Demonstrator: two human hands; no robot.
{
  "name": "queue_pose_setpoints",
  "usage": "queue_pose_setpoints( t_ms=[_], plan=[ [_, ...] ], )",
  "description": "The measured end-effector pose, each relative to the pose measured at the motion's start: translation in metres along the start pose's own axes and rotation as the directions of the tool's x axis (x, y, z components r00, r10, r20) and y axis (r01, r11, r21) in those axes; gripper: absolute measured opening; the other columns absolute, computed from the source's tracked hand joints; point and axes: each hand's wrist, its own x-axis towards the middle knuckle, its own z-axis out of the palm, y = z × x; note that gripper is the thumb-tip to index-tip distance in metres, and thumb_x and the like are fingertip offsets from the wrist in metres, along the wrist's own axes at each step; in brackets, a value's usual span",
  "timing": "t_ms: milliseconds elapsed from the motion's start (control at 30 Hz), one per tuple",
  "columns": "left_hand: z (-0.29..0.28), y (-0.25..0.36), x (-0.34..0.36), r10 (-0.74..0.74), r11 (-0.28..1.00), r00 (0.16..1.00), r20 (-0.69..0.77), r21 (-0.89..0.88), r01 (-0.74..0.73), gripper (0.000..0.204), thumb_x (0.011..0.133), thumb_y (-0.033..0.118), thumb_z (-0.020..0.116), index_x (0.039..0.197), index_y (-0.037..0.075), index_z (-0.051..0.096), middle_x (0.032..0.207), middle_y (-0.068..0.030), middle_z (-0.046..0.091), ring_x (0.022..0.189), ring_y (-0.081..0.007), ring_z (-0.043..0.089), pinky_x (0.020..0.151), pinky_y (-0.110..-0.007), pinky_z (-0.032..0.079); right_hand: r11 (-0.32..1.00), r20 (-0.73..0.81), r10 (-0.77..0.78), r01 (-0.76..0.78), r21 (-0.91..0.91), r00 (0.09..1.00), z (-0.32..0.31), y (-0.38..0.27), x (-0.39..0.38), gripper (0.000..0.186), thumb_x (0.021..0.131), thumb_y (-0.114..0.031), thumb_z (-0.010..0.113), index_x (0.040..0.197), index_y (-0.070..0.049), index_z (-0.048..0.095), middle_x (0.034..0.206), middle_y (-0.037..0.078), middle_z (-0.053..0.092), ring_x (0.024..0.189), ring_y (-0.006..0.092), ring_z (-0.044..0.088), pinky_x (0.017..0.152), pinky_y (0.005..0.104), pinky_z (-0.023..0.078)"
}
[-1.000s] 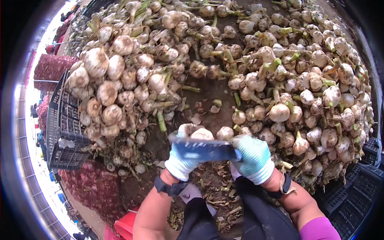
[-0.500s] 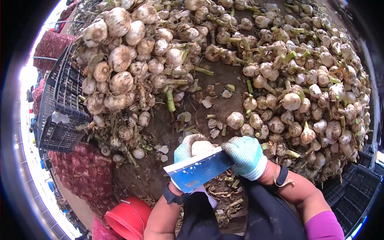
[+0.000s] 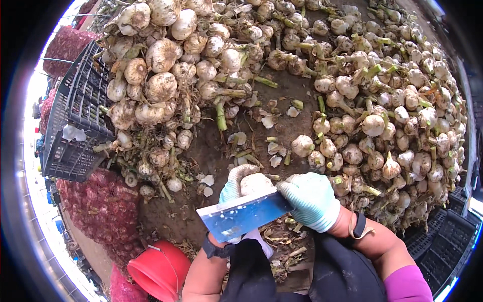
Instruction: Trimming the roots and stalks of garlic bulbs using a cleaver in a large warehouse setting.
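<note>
Garlic bulb point(image 3: 255, 183) sits clamped in the gloved left hand point(image 3: 236, 187); beside it, the gloved right hand point(image 3: 312, 200) grips a cleaver point(image 3: 244, 216) whose blade lies against the bulb.

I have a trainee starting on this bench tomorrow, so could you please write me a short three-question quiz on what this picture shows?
1. True or false: the right hand grips the broad blue blade.
2. What does the left hand hold? A) a garlic bulb B) a red bucket C) a black crate
3. Fill in: on the person's left, below the black crate, lie red mesh sacks and a red ____.

Key
1. True: its gloved fingers close round the blade's right end.
2. A: the garlic bulb sits in the gloved palm, just above the blade's edge.
3. Bucket: the red bucket stands by the left forearm.
</note>
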Motion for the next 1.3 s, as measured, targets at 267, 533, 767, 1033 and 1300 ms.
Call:
queue_pose_setpoints(
  t_ms=[267, 533, 767, 1033, 1300],
  plan=[
    [0.010, -0.011, 0.002, -0.009, 0.962, 0.984, -0.177, 0.265, 0.057, 0.028, 0.086, 0.006, 0.053, 0.112, 0.001, 0.046, 0.094, -0.0082, 0.060, 0.082, -0.0144, 0.059, 0.075, -0.028, 0.049, 0.998, -0.105, 0.005, 0.001, 0.057, 0.994, 0.013, 0.010, -0.007, 0.028, 0.061, -0.011, 0.062, 0.088, -0.009, 0.056, 0.067, 0.007, 0.053, 0.060, 0.0268, 0.055, 0.051, 0.0389, 0.042],
    [0.016, 0.020, -0.018, 0.035, 0.911, 0.993, 0.109, 0.405, -0.076, 0.064, 0.054, 0.013, 0.084, 0.106, 0.001, 0.049, 0.094, -0.0074, 0.060, 0.086, -0.0143, 0.058, 0.076, -0.027, 0.051, 0.906, -0.261, 0.419, -0.419, 0.056, 0.870, 0.030, 0.058, -0.027, 0.011, 0.068, -0.006, 0.062, 0.079, -0.007, 0.058, 0.063, 0.010, 0.054, 0.057, 0.0324, 0.054, 0.051, 0.0380, 0.046],
    [0.028, -0.003, 0.015, 0.494, 0.554, 0.853, 0.166, 0.696, -0.457, 0.086, 0.050, 0.016, 0.085, 0.123, 0.004, 0.040, 0.112, -0.0104, 0.052, 0.099, -0.0200, 0.055, 0.086, -0.032, 0.047, 0.050, 0.524, 0.534, -0.644, 0.763, 0.663, -0.007, 0.020, -0.001, 0.035, 0.074, -0.029, 0.073, 0.097, -0.003, 0.063, 0.079, 0.001, 0.063, 0.071, 0.0096, 0.056, 0.065, 0.0264, 0.046],
    [-0.008, -0.028, 0.010, -0.065, 0.911, 0.989, 0.133, -0.398, 0.113, 0.052, 0.087, 0.027, 0.058, 0.125, -0.003, 0.039, 0.092, -0.0089, 0.060, 0.078, -0.0186, 0.060, 0.072, -0.030, 0.050, 0.425, 0.466, 0.478, -0.660, 0.619, 0.745, -0.026, 0.011, 0.011, 0.038, 0.067, -0.018, 0.076, 0.100, -0.007, 0.062, 0.088, 0.008, 0.066, 0.077, 0.0178, 0.063, 0.071, 0.0302, 0.050],
    [0.015, -0.004, 0.024, 0.448, 0.606, 0.893, -0.039, 0.748, -0.271, 0.018, 0.071, 0.003, 0.064, 0.089, 0.001, 0.063, 0.079, -0.0113, 0.065, 0.067, -0.0216, 0.063, 0.064, -0.030, 0.050, 0.970, -0.079, 0.207, -0.194, 0.146, 0.975, -0.007, 0.051, -0.001, 0.024, 0.069, -0.006, 0.062, 0.093, -0.008, 0.059, 0.078, 0.013, 0.059, 0.069, 0.0334, 0.060, 0.059, 0.0407, 0.049]
  ],
)
